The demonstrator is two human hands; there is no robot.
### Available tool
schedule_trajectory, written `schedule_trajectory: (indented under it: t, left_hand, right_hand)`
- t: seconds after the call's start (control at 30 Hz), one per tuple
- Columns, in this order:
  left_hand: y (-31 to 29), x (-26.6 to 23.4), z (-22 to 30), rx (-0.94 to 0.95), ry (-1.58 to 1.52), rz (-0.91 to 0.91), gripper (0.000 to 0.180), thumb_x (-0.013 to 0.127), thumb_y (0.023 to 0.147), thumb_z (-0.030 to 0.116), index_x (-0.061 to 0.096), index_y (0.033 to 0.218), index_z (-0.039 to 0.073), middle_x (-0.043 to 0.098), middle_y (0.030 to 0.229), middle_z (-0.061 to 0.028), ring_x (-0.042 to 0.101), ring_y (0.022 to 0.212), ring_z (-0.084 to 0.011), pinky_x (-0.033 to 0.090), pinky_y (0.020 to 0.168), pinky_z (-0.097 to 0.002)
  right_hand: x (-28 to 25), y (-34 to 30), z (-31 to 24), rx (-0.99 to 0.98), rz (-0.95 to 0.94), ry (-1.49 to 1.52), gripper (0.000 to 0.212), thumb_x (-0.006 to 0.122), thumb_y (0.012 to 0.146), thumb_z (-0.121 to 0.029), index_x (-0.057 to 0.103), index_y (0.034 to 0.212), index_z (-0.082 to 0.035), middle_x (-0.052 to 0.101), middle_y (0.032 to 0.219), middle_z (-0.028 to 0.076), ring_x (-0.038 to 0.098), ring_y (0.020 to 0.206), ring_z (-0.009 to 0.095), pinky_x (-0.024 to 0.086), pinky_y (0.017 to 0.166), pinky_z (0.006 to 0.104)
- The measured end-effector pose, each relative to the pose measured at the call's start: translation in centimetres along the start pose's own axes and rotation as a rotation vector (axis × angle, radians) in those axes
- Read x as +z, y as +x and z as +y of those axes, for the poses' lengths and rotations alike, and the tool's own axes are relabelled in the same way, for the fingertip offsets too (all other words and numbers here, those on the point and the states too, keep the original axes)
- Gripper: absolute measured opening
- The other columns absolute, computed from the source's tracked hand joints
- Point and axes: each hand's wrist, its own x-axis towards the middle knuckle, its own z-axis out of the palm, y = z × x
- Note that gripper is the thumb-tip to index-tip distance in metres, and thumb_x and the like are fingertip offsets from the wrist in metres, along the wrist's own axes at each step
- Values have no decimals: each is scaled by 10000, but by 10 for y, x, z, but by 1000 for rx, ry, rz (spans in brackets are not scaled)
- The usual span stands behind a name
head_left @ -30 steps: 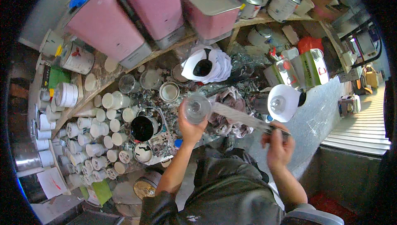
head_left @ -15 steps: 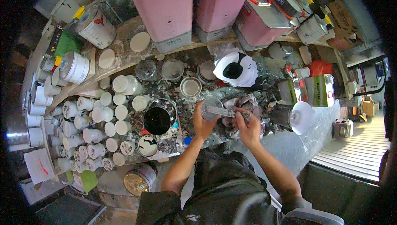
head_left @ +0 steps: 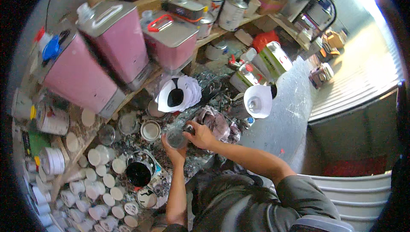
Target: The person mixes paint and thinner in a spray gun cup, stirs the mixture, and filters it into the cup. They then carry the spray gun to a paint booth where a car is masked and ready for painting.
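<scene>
My left hand [head_left: 176, 154] holds a small round clear jar [head_left: 175, 138] from below, upright over the paint-spattered bench. My right hand [head_left: 201, 136] reaches in from the right, its fingers pinched against the jar's right rim; whether they also hold something small is too blurred to tell. A crumpled stained rag [head_left: 220, 123] lies just right of the hands. A small open metal tin [head_left: 150, 130] sits just left of the jar. Below it stands an open can of black paint [head_left: 139, 174].
Three big pink square cans [head_left: 121, 40] fill the shelf behind. A stack of white paper filters [head_left: 188, 91] and a white paper funnel [head_left: 258, 100] lie beyond the hands. Several small white-lidded jars [head_left: 100, 180] crowd the lower left. Green-and-white cans [head_left: 273, 61] stand by the grey tabletop [head_left: 290, 108].
A second ago my right hand held a long stick out to the right. It has moved in to the jar, and the stick is out of sight. The view has swung left.
</scene>
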Motion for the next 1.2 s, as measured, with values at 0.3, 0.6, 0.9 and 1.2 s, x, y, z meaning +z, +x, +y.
schedule_trajectory:
  t: [0.3, 0.6, 0.9, 1.2]
  left_hand:
    - [6, -47, -32, 396, 794, -100, 1048, 951, 737, 218, 350, 1563, -14, 542, 1462, -231, 561, 1311, -368, 477, 1075, -478]
    - [15, -42, -37, 382, 604, 8, 917, 930, 751, 225, 435, 1476, -42, 584, 1401, -242, 587, 1291, -401, 468, 1089, -458]
    - [-3, -12, -4, 561, 1098, 123, 846, 941, 750, 280, 504, 1415, -7, 609, 1333, -244, 586, 1243, -442, 477, 1058, -517]
    - [3, -30, -15, 555, 1048, 60, 887, 920, 760, 239, 445, 1470, 3, 568, 1383, -248, 570, 1273, -446, 494, 1038, -530]
  right_hand:
    - [5, -8, 9, 35, 40, 11, 683, 751, 927, -391, 500, 1469, -59, 752, 1001, 268, 737, 968, 450, 575, 877, 543]
    - [-28, 4, -43, -103, 135, -139, 597, 774, 917, -328, 557, 1396, -46, 706, 977, 207, 699, 838, 364, 558, 749, 486]
    - [-70, 108, -231, -753, 642, 151, 1172, 908, 754, -250, 168, 1633, -17, 365, 1531, 277, 400, 1415, 439, 357, 1192, 497]
    - [-78, 130, -300, -579, 648, 300, 1390, 914, 624, -254, 4, 1643, 6, 237, 1641, 296, 281, 1529, 435, 262, 1272, 450]
